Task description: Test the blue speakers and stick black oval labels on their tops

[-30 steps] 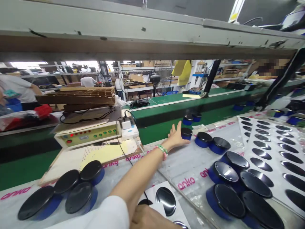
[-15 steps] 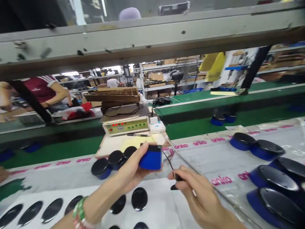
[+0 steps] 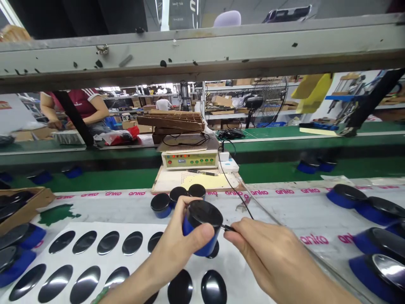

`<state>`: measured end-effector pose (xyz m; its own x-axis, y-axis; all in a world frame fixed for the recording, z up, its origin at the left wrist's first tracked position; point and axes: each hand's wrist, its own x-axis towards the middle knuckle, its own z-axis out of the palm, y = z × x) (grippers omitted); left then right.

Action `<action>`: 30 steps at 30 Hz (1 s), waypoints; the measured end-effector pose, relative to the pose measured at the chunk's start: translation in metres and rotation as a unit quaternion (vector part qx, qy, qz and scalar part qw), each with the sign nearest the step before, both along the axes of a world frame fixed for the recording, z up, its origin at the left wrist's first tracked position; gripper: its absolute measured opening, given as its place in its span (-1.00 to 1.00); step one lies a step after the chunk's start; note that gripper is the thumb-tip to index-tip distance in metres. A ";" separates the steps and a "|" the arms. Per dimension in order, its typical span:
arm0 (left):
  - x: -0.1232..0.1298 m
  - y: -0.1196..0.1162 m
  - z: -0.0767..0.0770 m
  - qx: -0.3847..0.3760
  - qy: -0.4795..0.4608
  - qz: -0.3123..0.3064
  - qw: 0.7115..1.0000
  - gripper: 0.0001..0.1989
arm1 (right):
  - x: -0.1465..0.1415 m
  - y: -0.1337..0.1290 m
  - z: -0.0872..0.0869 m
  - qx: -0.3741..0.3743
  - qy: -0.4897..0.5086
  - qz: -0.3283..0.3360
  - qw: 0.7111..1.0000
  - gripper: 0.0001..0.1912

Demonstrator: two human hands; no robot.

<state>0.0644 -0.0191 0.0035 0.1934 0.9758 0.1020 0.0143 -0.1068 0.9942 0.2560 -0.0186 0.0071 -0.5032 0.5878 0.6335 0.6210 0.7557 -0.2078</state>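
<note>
Head view: left hand [image 3: 176, 237] clasps blue canister [image 3: 203, 216] beside right hand [image 3: 267, 245] pinching a plug [image 3: 228, 228].

Well beyond the fingers [image 3: 198, 237]: a black fan [image 3: 253, 101], slightly right; a yellow sheet [image 3: 311, 99] hanging farther right; a co-worker [image 3: 84, 103] and a red bundle [image 3: 128, 135], both off left

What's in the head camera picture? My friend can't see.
The left hand holds a blue, black-topped cylinder while the right hand holds a thin black piece at its side. Black discs lie on a white sheet.
</note>
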 end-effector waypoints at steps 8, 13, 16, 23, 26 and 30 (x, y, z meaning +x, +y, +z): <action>-0.009 -0.007 -0.005 0.284 0.281 0.038 0.916 -0.34 | -0.002 0.003 -0.021 -0.182 0.049 0.064 0.980 -0.82; -0.010 -0.014 0.003 0.578 0.394 0.089 0.709 -0.53 | -0.001 0.004 -0.041 -0.151 0.110 0.115 0.976 -0.89; -0.009 -0.021 0.009 0.638 0.399 0.081 0.653 -0.70 | -0.002 0.001 -0.043 -0.078 0.124 0.133 0.980 -0.88; -0.004 -0.029 0.018 0.636 0.418 0.090 0.642 -0.78 | -0.001 -0.001 -0.046 -0.003 0.113 0.110 0.987 -0.81; -0.001 -0.027 0.023 0.649 0.412 0.091 0.633 -0.82 | -0.002 -0.002 -0.048 0.018 0.121 0.112 0.986 -0.79; 0.001 -0.025 0.026 0.650 0.405 0.077 0.639 -0.81 | -0.002 -0.002 -0.047 0.029 0.135 0.112 0.984 -0.79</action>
<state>0.0656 -0.0444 0.0291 0.6077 0.1829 0.7728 0.5781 -0.7691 -0.2726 0.2545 -0.0209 -0.0402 -0.4247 0.4401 0.7912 0.3663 0.8827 -0.2944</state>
